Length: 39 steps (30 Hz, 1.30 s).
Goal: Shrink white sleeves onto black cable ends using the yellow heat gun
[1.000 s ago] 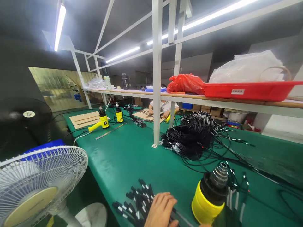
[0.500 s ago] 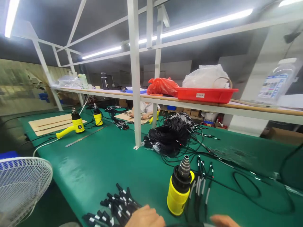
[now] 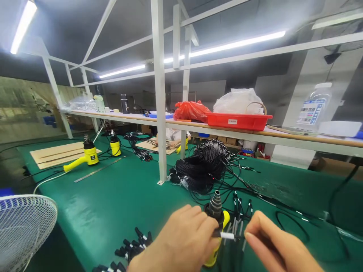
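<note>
Low in the view, my left hand (image 3: pixel 181 236) is closed around one end of a thin black cable (image 3: pixel 227 235) with a white sleeve on it. On the right, my right hand (image 3: pixel 276 241) pinches the same cable between thumb and fingertips. The stretch between the hands passes in front of an upright yellow and black heat gun (image 3: pixel 216 207), whose metal nozzle points up. My left hand partly hides a pile of black cable ends (image 3: pixel 133 243) with white bands. Several cables with grey sleeves (image 3: pixel 236 223) lie just right of the heat gun.
A large black cable coil (image 3: pixel 198 166) lies beside the white shelf post (image 3: pixel 161 151) on the green table (image 3: pixel 113 204). Two more heat guns (image 3: pixel 91 153) stand at the back left. A white fan (image 3: pixel 25 230) is at left. The shelf carries a red tray (image 3: pixel 241 122). A co-worker (image 3: pixel 172 135) sits across the table.
Both hands have risen into view from the bottom edge, bringing the cable in front of the heat gun. The view has tilted up slightly and shifted right.
</note>
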### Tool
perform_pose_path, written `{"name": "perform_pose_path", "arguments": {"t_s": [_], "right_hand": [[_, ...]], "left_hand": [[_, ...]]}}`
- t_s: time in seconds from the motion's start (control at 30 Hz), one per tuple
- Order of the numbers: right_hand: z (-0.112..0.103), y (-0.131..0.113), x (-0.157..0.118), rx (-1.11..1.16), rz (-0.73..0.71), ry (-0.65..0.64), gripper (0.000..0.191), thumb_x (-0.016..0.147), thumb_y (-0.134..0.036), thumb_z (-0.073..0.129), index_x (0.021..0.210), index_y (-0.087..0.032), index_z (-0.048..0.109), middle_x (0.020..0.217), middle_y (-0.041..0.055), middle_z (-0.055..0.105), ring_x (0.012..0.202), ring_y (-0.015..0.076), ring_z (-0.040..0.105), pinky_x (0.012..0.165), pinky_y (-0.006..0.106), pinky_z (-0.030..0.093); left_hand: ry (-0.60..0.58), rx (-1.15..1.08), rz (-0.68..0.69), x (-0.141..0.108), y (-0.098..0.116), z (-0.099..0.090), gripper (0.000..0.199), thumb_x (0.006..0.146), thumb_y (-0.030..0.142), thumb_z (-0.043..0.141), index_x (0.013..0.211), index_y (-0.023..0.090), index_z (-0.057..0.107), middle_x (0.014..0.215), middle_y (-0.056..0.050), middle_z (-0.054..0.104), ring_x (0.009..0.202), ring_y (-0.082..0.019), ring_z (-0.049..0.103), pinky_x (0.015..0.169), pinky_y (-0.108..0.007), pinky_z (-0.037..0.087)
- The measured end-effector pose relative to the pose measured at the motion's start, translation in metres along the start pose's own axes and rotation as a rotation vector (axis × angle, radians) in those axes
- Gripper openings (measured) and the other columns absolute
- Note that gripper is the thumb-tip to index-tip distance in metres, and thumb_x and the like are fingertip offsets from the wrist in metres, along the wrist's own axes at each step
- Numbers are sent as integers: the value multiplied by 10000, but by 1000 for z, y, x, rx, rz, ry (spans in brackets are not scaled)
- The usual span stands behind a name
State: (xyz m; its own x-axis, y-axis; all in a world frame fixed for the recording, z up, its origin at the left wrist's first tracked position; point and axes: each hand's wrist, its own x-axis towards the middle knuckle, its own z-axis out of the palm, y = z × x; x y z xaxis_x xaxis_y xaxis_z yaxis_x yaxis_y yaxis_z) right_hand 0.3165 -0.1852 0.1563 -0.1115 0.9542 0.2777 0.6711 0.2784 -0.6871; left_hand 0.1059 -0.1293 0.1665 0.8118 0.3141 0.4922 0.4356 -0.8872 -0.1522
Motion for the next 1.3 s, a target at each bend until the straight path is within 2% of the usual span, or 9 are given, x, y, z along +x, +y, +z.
{"name": "perform_pose_path", "arguments": {"t_s": [0.13,0.27,0.4,0.5,0.63,0.9,1.03,1.3], "right_hand": [[-15,-9,13,1,-31,4,346,896,-510,367,701,-254,495,624,3,523,527,139,475,461,200,436],[-9,-1,26,22,-44,27,334,912,-473,392,707,-228,487,636,-25,451,558,120,400,482,198,388],[-4,9,41,9,0,94,348,899,-494,419,688,-221,464,626,-41,425,555,111,378,477,203,348],[-3,12,48,-29,32,122,352,887,-506,439,682,-220,458,617,-46,419,541,106,355,470,212,312],[-4,15,55,-61,48,122,354,885,-511,441,682,-222,459,629,-45,421,559,113,341,486,226,288],[-3,24,68,-101,88,106,331,867,-493,470,674,-226,438,614,-56,410,561,119,329,517,249,259],[-3,27,70,-103,98,108,310,859,-486,475,685,-230,459,622,-52,449,563,125,359,523,256,264],[-3,28,73,-134,113,105,290,850,-464,477,679,-231,460,590,-61,428,545,123,365,518,254,259]], "left_hand": [[-75,-98,-98,9,-13,-18,284,1002,281,334,853,182,555,776,-1,594,714,-160,524,667,-268,413],[-65,-166,-208,16,-27,-12,226,965,294,452,796,172,539,755,12,560,708,-145,504,623,-239,386],[-36,-267,-330,22,-36,-4,293,938,335,506,698,168,496,716,27,535,685,-124,484,605,-220,350],[-18,-378,-407,27,-39,0,336,951,352,467,673,166,492,656,42,503,627,-105,449,571,-210,318],[17,-552,-478,33,-43,10,440,998,352,314,662,163,527,617,44,513,591,-93,451,567,-212,308],[54,-702,-559,38,-53,31,375,947,384,413,688,170,579,632,33,561,601,-108,468,555,-222,305],[44,-737,-571,39,-53,34,342,929,372,446,695,168,588,634,33,561,598,-107,459,548,-219,304],[39,-743,-571,40,-53,36,288,907,340,477,707,165,589,652,29,561,620,-116,455,565,-224,313]]}}
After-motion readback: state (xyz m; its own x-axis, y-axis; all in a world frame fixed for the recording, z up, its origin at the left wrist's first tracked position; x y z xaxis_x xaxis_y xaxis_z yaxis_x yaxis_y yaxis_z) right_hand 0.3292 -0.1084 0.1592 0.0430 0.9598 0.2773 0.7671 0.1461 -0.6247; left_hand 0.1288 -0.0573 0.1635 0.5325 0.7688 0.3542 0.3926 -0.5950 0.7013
